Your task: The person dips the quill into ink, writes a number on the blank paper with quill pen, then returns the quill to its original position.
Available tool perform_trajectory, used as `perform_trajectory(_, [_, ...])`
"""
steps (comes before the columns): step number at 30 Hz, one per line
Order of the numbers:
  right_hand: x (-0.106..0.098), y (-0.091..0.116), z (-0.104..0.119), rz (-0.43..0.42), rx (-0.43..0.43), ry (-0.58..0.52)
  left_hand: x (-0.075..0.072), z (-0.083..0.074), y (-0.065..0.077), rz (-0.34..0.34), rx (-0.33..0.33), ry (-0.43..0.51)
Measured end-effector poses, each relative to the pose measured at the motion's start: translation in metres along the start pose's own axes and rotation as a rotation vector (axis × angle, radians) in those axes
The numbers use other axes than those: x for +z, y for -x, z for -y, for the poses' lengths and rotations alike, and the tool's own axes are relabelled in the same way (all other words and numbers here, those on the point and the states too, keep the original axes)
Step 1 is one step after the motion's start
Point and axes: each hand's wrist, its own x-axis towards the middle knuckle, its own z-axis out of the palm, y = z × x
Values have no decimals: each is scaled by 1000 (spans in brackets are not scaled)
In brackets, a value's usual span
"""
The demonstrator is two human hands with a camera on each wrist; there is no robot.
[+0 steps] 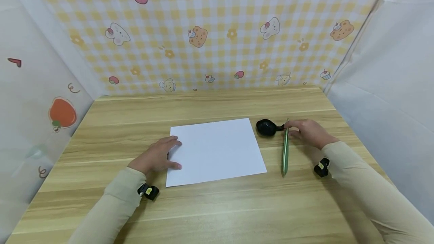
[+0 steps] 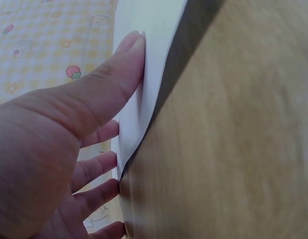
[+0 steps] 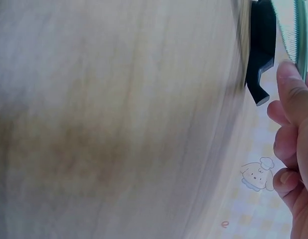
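Note:
A white sheet of paper (image 1: 217,153) lies on the wooden table. My left hand (image 1: 157,156) rests at its left edge, thumb and fingers spread. In the left wrist view the thumb lies on the paper (image 2: 154,64), whose edge lifts slightly off the table. On the right, my right hand (image 1: 310,131) pinches the far end of a slim green comb (image 1: 285,153). Fine teeth show on the comb (image 3: 303,40) in the right wrist view. A black spoon-like thing (image 1: 266,127) with a short bent handle lies between paper and hand, its handle end close to the fingertips.
The wooden table (image 1: 217,214) runs back to a yellow checked cloth wall (image 1: 217,55) with cartoon prints. White cloth walls stand at the left (image 1: 27,97) and right (image 1: 390,67). Each wrist wears a small black camera.

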Motion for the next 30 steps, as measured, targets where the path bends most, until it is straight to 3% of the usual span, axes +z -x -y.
perform_trajectory(13, [-2,1,1,45,131,-94,-3,0,-2,9,-1,-7])
perform_trajectory(30, [-4,-2,8,36,284,-206,-13,-3,-9,78,10,-5])
